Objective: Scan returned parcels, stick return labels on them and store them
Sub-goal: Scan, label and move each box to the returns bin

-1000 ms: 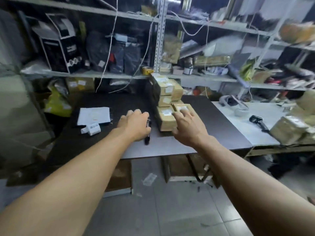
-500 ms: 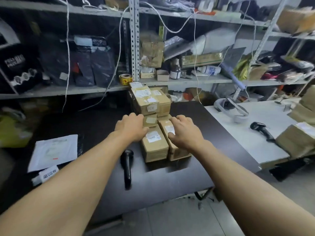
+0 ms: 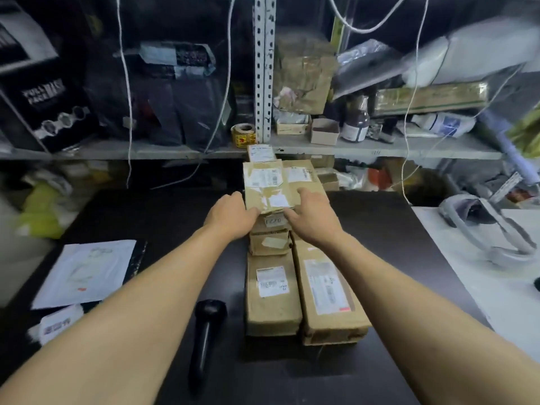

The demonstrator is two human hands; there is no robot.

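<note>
In the head view, we reach both hands forward to the top parcel (image 3: 267, 187), which lies on a pile of brown parcels (image 3: 273, 290) on the dark tabletop (image 3: 380, 229). It sits straight ahead of us, at the far end of the pile, and its long axis runs away from us, toward the shelf (image 3: 380, 147). Our left hand (image 3: 230, 216) touches its near left corner with the fingers bent around the edge; our right hand (image 3: 311, 217) lies on its right side, fingers mostly straight. We judge that both hands are equally near, one on each long side, so a two-hand lift toward us looks natural. The black scanner (image 3: 206, 337) rests near us, left of the pile.
</note>
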